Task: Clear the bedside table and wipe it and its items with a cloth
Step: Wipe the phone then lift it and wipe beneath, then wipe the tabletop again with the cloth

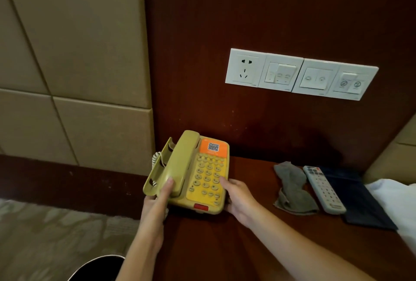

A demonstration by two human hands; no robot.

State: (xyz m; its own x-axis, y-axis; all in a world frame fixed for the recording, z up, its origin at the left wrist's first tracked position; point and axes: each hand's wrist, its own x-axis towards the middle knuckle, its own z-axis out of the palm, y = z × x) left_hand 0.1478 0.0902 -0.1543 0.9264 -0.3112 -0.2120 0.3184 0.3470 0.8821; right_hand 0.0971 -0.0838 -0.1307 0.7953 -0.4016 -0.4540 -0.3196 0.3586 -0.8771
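Left hand (157, 201) and right hand (239, 199), fingers curled around the telephone (208, 168) at the bedside table's (225, 249) edge

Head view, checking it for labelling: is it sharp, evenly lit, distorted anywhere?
Head view: dim, warm light; the switch panel looks bowed by wide-angle distortion; phone keys and remote buttons are soft; a dark shadow falls on the wall above the cloth.

Bin (99, 266) cut by bottom edge, white fabric (398, 202) cut at right, phone (203, 176) corners under left hand (157, 199) and right hand (239, 202), icons on switches (315, 78) unreadable
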